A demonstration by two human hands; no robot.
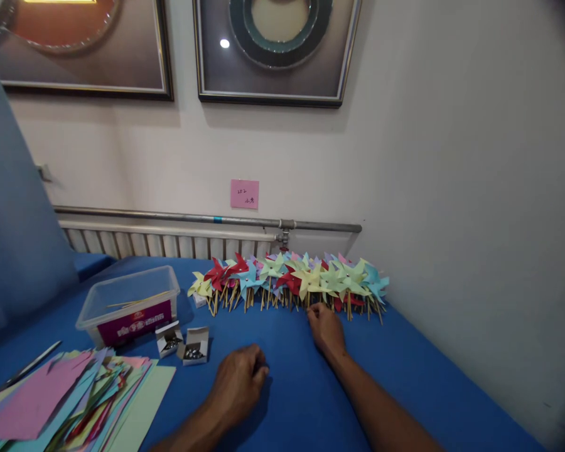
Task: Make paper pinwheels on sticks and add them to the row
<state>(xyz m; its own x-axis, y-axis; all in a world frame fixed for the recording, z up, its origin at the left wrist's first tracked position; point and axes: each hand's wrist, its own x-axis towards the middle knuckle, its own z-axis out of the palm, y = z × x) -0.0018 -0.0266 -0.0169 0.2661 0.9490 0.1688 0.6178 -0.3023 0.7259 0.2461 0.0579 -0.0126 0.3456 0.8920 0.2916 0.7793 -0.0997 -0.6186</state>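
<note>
A long row of paper pinwheels [292, 281] in red, yellow, green and blue lies on wooden sticks along the far side of the blue table [405, 370]. My right hand [326, 329] reaches forward, its fingertips touching the sticks near the middle of the row; whether it grips one I cannot tell. Resting on the cloth closer to me, my left hand [238, 383] is curled into a loose fist, with nothing visible in it.
A clear plastic tub [129, 302] with a few sticks stands at the left. Two small open boxes of metal pins [183, 344] sit beside it. A stack of coloured paper sheets [70, 398] fills the near left corner. A radiator and wall stand behind.
</note>
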